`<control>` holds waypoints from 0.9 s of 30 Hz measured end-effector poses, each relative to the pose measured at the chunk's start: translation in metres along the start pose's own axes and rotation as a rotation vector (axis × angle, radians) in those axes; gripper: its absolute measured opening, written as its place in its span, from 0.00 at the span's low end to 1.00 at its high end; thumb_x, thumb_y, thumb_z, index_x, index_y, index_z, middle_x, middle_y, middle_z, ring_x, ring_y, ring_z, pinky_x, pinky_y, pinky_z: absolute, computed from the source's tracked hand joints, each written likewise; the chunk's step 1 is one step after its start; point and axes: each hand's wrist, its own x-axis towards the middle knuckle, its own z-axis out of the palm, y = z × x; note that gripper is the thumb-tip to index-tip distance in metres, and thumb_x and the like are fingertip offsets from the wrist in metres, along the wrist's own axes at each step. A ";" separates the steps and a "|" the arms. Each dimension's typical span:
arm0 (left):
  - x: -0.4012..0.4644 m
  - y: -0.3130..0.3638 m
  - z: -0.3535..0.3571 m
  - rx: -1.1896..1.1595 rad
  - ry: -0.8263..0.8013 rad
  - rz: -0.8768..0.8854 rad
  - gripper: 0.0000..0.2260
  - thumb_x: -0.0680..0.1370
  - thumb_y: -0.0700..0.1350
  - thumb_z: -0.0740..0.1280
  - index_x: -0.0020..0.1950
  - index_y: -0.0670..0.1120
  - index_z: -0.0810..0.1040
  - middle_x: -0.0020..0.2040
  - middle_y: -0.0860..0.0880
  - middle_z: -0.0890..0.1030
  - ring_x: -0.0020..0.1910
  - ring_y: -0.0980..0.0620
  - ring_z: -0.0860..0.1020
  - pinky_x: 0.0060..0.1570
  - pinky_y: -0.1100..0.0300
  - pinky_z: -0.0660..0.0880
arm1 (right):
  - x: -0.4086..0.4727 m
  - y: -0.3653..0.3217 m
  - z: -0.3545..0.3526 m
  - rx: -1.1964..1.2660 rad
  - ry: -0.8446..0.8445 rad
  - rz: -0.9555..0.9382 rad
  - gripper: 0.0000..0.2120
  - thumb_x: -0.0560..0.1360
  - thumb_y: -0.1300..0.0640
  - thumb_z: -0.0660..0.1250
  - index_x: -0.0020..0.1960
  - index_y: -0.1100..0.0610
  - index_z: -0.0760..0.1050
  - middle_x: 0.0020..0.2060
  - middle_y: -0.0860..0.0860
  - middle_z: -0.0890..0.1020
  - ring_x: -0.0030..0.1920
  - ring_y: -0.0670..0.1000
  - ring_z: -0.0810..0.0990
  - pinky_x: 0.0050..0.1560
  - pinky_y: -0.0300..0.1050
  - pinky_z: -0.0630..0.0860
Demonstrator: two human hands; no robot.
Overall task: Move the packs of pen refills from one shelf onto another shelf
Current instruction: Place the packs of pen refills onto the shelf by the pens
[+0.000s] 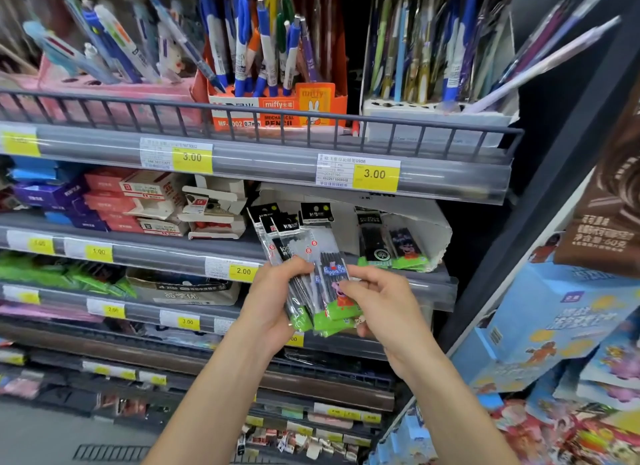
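Refill packs [313, 274] fanned loosely between both hands, in front of the shelves.
Left hand [277, 303] curls its grip round the bundle; right hand [377, 301] pinches its edge. Slick sleeves could slide apart and drop before reaching a shelf [433, 284].

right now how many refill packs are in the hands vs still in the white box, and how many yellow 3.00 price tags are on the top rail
Refill packs in the hands, gripped by left hand and right hand: at least 3, they overlap
Refill packs in the white box: 2
3.00 price tags on the top rail: 2
Total: at least 7
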 end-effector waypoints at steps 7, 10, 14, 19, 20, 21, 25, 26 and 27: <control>0.009 0.004 -0.010 -0.010 0.034 0.053 0.03 0.78 0.35 0.73 0.48 0.37 0.87 0.46 0.35 0.87 0.41 0.40 0.88 0.39 0.48 0.85 | 0.004 -0.003 0.010 -0.026 0.075 -0.029 0.10 0.78 0.58 0.71 0.57 0.48 0.81 0.44 0.47 0.86 0.37 0.37 0.82 0.30 0.32 0.73; 0.015 0.012 -0.011 0.034 0.028 0.093 0.04 0.78 0.35 0.73 0.50 0.37 0.86 0.46 0.36 0.88 0.40 0.40 0.88 0.37 0.48 0.85 | 0.007 -0.005 0.022 -0.019 0.131 -0.035 0.11 0.78 0.60 0.71 0.59 0.51 0.82 0.46 0.49 0.87 0.38 0.39 0.84 0.30 0.29 0.73; 0.023 0.025 -0.021 0.152 -0.026 0.155 0.03 0.77 0.36 0.74 0.49 0.41 0.87 0.44 0.42 0.89 0.40 0.46 0.89 0.33 0.56 0.83 | 0.003 -0.007 0.041 0.172 0.168 0.028 0.10 0.75 0.64 0.73 0.56 0.55 0.82 0.40 0.51 0.88 0.33 0.44 0.85 0.26 0.33 0.75; 0.028 0.028 -0.036 0.221 -0.092 0.163 0.06 0.78 0.41 0.76 0.54 0.44 0.84 0.42 0.54 0.90 0.39 0.59 0.87 0.34 0.65 0.80 | 0.003 -0.002 0.059 0.167 0.309 0.039 0.12 0.75 0.63 0.74 0.56 0.53 0.82 0.44 0.51 0.88 0.41 0.46 0.87 0.33 0.34 0.77; 0.028 0.028 -0.037 0.218 -0.103 0.148 0.06 0.78 0.41 0.77 0.53 0.46 0.83 0.39 0.57 0.89 0.36 0.63 0.86 0.32 0.66 0.79 | 0.002 -0.001 0.062 0.175 0.328 0.035 0.12 0.75 0.63 0.74 0.56 0.53 0.82 0.43 0.50 0.88 0.40 0.45 0.86 0.32 0.34 0.76; 0.030 0.028 -0.038 0.215 -0.120 0.126 0.07 0.78 0.42 0.77 0.52 0.48 0.81 0.36 0.61 0.87 0.34 0.67 0.84 0.33 0.62 0.78 | 0.001 -0.001 0.066 0.182 0.348 0.030 0.12 0.75 0.64 0.73 0.56 0.53 0.82 0.42 0.49 0.88 0.39 0.44 0.86 0.32 0.34 0.77; 0.033 0.034 -0.040 0.211 -0.149 0.055 0.07 0.77 0.44 0.78 0.53 0.48 0.83 0.39 0.59 0.88 0.35 0.68 0.84 0.39 0.60 0.76 | 0.003 -0.002 0.072 0.235 0.393 0.023 0.13 0.74 0.66 0.73 0.57 0.56 0.83 0.45 0.53 0.89 0.44 0.48 0.87 0.39 0.38 0.79; 0.032 0.036 -0.040 0.200 -0.146 0.034 0.08 0.77 0.44 0.78 0.54 0.45 0.85 0.43 0.53 0.90 0.39 0.60 0.87 0.40 0.58 0.81 | 0.005 -0.003 0.070 0.236 0.413 0.026 0.13 0.73 0.66 0.73 0.56 0.57 0.84 0.46 0.53 0.89 0.45 0.50 0.87 0.42 0.41 0.81; 0.032 0.037 -0.042 0.181 -0.140 0.014 0.09 0.77 0.43 0.77 0.55 0.43 0.86 0.46 0.47 0.90 0.43 0.52 0.89 0.45 0.53 0.85 | 0.008 -0.005 0.067 0.226 0.447 0.032 0.13 0.73 0.65 0.74 0.56 0.57 0.84 0.47 0.54 0.88 0.48 0.51 0.87 0.46 0.44 0.82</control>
